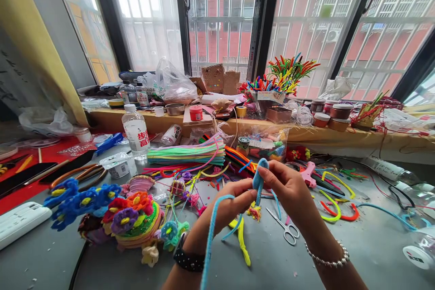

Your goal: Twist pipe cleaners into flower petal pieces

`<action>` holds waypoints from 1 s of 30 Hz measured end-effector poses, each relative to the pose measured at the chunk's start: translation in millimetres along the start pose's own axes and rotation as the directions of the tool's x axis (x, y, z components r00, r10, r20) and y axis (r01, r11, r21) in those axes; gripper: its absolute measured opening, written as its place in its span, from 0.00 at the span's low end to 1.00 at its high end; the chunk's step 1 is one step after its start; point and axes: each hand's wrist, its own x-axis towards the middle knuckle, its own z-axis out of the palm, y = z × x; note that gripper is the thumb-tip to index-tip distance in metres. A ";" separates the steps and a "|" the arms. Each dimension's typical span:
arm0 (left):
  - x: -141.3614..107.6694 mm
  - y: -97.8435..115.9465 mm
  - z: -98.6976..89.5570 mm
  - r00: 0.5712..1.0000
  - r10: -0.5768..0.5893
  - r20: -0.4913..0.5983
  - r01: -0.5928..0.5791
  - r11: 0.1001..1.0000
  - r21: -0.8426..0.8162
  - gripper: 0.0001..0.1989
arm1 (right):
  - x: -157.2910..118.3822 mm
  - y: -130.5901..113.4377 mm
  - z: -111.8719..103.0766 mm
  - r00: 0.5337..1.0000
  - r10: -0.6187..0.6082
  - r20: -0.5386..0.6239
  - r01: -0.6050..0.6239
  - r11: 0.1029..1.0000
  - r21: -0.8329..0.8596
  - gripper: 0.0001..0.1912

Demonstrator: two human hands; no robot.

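Observation:
Both hands meet over the table, pinching a light blue pipe cleaner (260, 181) that is bent into a narrow upright loop. My left hand (234, 197) grips the loop's lower left side, and a long tail of the same fuzzy stem hangs down over that wrist. At the loop's upper right, the thumb and fingers of my right hand (283, 186) are closed on it. Below the hands lie small scissors (285, 229) and yellow-handled pliers (242, 242). To the left stands a cluster of fuzzy pipe-cleaner flowers (127, 217) in blue, red, orange and purple.
A bundle of pastel pipe cleaners (186, 152) lies behind the hands. A pink glue gun (308, 174) and loose bright stems (331, 208) are at right. A clear bottle (135, 131) stands behind left, a white power strip (22, 224) at far left. The crowded sill (156, 122) runs along the windows.

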 end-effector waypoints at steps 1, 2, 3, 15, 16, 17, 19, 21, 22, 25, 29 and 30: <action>1.0 -0.2 0.8 0.999 0.017 -0.028 -0.016 0.999 0.030 0.11 | -0.3 -0.2 -0.4 0.999 -0.025 -0.021 0.023 0.999 -0.047 0.13; 2.1 -1.2 1.3 0.997 0.038 -0.060 -0.034 0.998 0.052 0.11 | -0.5 -0.4 -0.7 0.998 -0.046 -0.047 0.042 0.995 -0.086 0.13; 3.3 -2.8 1.7 0.994 0.061 -0.096 -0.054 0.996 0.066 0.12 | -0.7 -0.3 -1.0 0.995 -0.062 -0.073 0.053 0.992 -0.112 0.13; 6.3 -13.4 4.4 0.935 0.222 -0.275 -0.121 0.932 0.342 0.14 | 0.7 4.5 -0.6 0.997 -0.047 -0.065 0.037 0.988 -0.148 0.14; 6.1 -12.4 5.3 0.924 0.258 -0.282 -0.138 0.913 0.385 0.14 | 0.3 4.0 -1.1 0.996 -0.051 -0.068 0.040 0.986 -0.162 0.13; 5.8 -11.3 6.1 0.909 0.301 -0.288 -0.159 0.890 0.428 0.13 | -0.1 3.3 -1.7 0.996 -0.055 -0.070 0.042 0.984 -0.175 0.13; 5.2 -9.0 7.6 0.872 0.382 -0.306 -0.190 0.840 0.508 0.12 | -0.6 2.0 -2.8 0.996 -0.055 -0.069 0.041 0.982 -0.182 0.13; 4.6 -7.2 7.9 0.840 0.438 -0.320 -0.198 0.797 0.570 0.10 | -0.5 1.4 -3.4 0.996 -0.046 -0.071 0.034 0.986 -0.166 0.13; 4.2 -6.7 7.5 0.832 0.453 -0.319 -0.199 0.782 0.591 0.10 | -0.2 1.6 -3.5 0.996 -0.038 -0.077 0.026 0.989 -0.149 0.13; 3.2 -6.9 4.2 0.856 0.450 -0.256 -0.224 0.768 0.600 0.11 | 1.1 2.7 -3.1 0.996 0.021 -0.086 -0.023 1.000 -0.013 0.15; 2.6 -8.2 -0.4 0.888 0.417 -0.195 -0.262 0.806 0.531 0.12 | 1.5 2.3 -2.4 0.990 0.139 -0.038 -0.126 0.963 0.238 0.16; 2.7 -8.2 -0.8 0.891 0.410 -0.194 -0.267 0.821 0.505 0.12 | 1.4 1.7 -2.2 0.988 0.157 -0.008 -0.149 0.951 0.273 0.16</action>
